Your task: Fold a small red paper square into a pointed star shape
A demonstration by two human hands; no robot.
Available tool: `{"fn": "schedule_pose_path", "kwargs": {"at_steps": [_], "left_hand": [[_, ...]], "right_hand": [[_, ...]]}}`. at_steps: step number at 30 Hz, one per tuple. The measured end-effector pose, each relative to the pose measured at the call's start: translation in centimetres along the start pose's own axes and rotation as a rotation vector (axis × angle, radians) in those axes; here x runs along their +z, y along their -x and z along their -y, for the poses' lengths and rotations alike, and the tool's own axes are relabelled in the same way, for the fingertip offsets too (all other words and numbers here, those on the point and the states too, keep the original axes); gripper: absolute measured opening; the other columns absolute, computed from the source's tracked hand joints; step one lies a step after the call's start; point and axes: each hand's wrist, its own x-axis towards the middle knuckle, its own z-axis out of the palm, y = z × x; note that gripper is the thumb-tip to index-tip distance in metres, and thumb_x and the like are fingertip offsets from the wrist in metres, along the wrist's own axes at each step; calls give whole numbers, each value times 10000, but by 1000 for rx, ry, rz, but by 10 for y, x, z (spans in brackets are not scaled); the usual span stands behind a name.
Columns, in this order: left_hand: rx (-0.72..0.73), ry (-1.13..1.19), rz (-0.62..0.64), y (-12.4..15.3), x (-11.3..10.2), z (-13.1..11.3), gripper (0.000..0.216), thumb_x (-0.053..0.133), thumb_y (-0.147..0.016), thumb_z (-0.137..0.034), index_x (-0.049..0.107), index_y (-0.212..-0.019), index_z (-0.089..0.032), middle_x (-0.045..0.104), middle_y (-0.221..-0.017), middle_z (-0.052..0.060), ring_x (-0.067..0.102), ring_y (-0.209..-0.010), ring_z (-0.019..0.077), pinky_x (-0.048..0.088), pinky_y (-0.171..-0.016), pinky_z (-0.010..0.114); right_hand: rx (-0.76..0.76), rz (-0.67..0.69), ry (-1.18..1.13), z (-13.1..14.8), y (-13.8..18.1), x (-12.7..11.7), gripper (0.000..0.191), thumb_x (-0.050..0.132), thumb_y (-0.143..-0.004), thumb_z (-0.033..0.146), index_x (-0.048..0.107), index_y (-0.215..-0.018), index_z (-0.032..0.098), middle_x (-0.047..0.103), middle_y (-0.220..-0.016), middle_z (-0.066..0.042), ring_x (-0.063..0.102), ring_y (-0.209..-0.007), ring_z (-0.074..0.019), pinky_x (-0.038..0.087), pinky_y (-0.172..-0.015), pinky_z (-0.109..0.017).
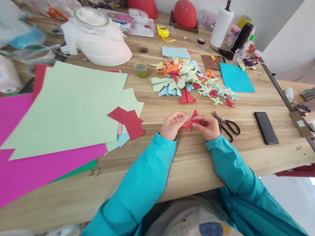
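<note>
Left grip [172, 125]: thumb and fingers pinching one side of a small piece of red paper [195, 114]!
Right grip [208, 126]: pinching the opposite side, fingertips close to the left's.
Red paper: folded, a point poking up between both hands, above the worktop [192, 163].
Scissors [227, 125]: lying just beside the right hand, black handles nearest the wearer; a dark phone [266, 127] sits farther right.
Paper heap [175, 75]: beyond the hands, folded shapes in green, orange, red, blue.
Off left: red pieces [133, 124], pale green sheets [70, 109], magenta sheet [3, 152] underneath.
</note>
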Motion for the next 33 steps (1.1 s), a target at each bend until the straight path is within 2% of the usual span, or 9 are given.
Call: {"fn": "schedule_pose_path", "kwargs": {"at_steps": [3,6,9,16,20,25,28,31,33], "left_hand": [[50,-89,13,1,0,1,353,739,-512,-332,532,-715,-130,621,-579,6,599,-512,154,511,-465,281],[101,-130,-8,1,-1,2,321,729,-531,-319,535,-702,-129,620,-564,3,595,-490,145,515,-479,277],[118,-154,-31,1,0,2,309,726,-533,-318,539,-689,-128,619,-553,3,589,-471,139,510,-477,268],[130,-194,-34,3,3,-1,285,719,-538,-315,546,-672,-132,621,-535,5,588,-470,136,487,-481,251],[156,-250,-33,3,3,1,255,719,-538,-289,556,-660,-136,596,-493,-13,561,-441,115,447,-452,223],[116,-202,-12,2,2,1,259,720,-530,-285,565,-677,-138,567,-464,-30,551,-430,115,435,-449,225],[77,-154,-49,2,2,0,263,710,-537,-302,581,-690,-132,580,-486,-24,554,-439,119,452,-455,235],[53,-113,-89,1,3,0,295,686,-567,-358,601,-731,-127,612,-552,-5,570,-459,129,473,-461,253],[22,-59,-69,1,4,1,335,652,-601,-417,603,-756,-124,619,-568,7,577,-464,140,482,-455,266]], "right_hand": [[-2,21,-51,-4,0,0,178,670,-645,287,660,-792,188,659,-680,-21,575,-574,-123,460,-536,-253],[18,71,-181,-10,0,0,168,598,-720,305,650,-841,201,642,-646,-7,579,-550,-115,461,-525,-250],[33,77,-228,-13,0,0,174,577,-737,316,645,-853,207,639,-653,-3,578,-542,-111,458,-514,-247],[15,33,-66,-4,1,1,219,688,-621,292,656,-805,178,664,-719,-33,596,-624,-139,476,-587,-270],[35,83,-57,-1,2,1,237,685,-621,305,657,-817,175,671,-733,-42,607,-647,-155,484,-610,-285],[38,108,-34,1,3,2,296,691,-611,328,651,-863,178,661,-706,-32,577,-595,-143,464,-552,-271],[35,111,-15,0,3,1,297,686,-619,331,652,-871,178,639,-655,-18,539,-538,-125,441,-515,-261],[34,90,3,-2,3,1,288,682,-624,332,654,-865,177,618,-617,-7,516,-514,-117,431,-506,-260],[46,60,-6,-3,3,0,295,682,-622,337,650,-865,173,614,-613,-8,522,-519,-120,438,-516,-265]]}}
